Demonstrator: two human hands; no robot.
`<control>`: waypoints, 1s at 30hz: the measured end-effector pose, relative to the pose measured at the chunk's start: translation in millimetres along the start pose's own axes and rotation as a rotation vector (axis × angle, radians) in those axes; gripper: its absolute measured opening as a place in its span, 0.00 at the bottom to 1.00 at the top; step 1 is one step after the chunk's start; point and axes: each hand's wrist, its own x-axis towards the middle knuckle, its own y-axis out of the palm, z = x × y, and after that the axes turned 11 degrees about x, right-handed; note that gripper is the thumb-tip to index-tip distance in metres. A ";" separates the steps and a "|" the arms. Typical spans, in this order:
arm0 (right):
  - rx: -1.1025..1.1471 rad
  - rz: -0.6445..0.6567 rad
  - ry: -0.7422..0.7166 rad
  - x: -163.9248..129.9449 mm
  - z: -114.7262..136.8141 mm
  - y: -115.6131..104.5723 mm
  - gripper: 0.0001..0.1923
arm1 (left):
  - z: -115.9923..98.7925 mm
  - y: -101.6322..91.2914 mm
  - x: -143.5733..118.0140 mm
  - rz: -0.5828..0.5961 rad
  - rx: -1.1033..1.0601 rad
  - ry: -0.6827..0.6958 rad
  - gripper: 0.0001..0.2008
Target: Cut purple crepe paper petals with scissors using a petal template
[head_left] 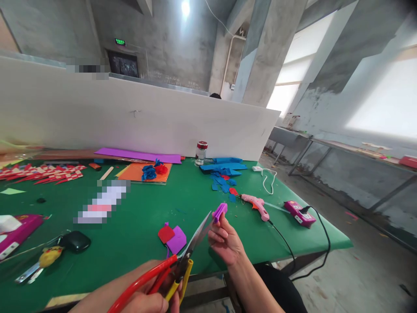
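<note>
Nearest the table's (137, 234) front edge, the left hand (146, 300) is closed around one pair of red-and-yellow-handled scissors (182, 261), blades parted. Their tips meet one folded purple foam piece (220, 211) pinched in the right hand's (224, 241) fingertips. Just beyond lie two foam cutouts (172, 237), one red, one purple; one pink glue gun (259, 204) lies near the right edge.

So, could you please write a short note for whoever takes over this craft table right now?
Left hand: closed on the scissors, blades open, tips at the purple piece.
Right hand: fingers pinch a small folded purple piece above the green table.
Cut red and purple shapes lie below the blades; pink glue gun lies to the right.
Done: several shapes cut. Left: the held piece is not yet cut.
</note>
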 end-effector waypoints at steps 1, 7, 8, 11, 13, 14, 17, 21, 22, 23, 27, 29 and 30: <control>-0.006 0.000 0.002 -0.1 0.0 0.3 0.15 | -0.6 -0.1 0.6 0.003 0.007 0.000 0.11; -0.029 0.000 -0.007 -0.2 -0.8 1.9 0.15 | 7.3 2.2 -0.2 -0.011 -0.048 -0.009 0.13; -0.030 -0.003 -0.011 -0.1 -1.0 2.0 0.15 | 8.7 2.3 -0.8 -0.012 -0.051 -0.013 0.12; -0.030 -0.015 -0.011 0.0 -1.4 1.9 0.13 | 9.5 1.5 -1.5 -0.014 -0.044 -0.012 0.12; -0.037 -0.018 -0.016 -0.1 -1.3 1.9 0.13 | 7.3 0.7 -0.8 -0.011 -0.045 -0.004 0.12; -0.048 -0.018 -0.016 -0.2 -1.2 1.9 0.13 | 5.6 0.5 -0.2 -0.015 -0.045 -0.008 0.13; -0.091 -0.024 -0.017 -0.5 -1.0 2.2 0.14 | 0.0 1.3 1.1 -0.017 -0.030 -0.043 0.13; -0.092 -0.045 -0.015 -1.0 -1.2 2.9 0.13 | -6.2 2.7 0.6 -0.044 -0.007 -0.049 0.13; -0.088 -0.048 -0.013 -1.1 -1.4 2.9 0.13 | -7.7 2.7 0.6 -0.045 -0.010 -0.040 0.13; -0.082 -0.049 -0.010 -1.1 -1.7 2.8 0.14 | -9.2 2.6 0.8 -0.040 -0.015 -0.033 0.14; -0.035 -0.044 0.020 -0.9 -4.7 2.5 0.15 | -12.1 4.4 4.6 -0.010 -0.042 -0.039 0.14; -0.024 -0.033 0.031 -0.7 -6.3 2.9 0.16 | -9.4 6.5 7.0 0.019 -0.092 -0.044 0.13; -0.030 -0.028 0.032 -0.7 -6.9 3.3 0.16 | -6.9 7.4 8.1 0.037 -0.119 -0.040 0.12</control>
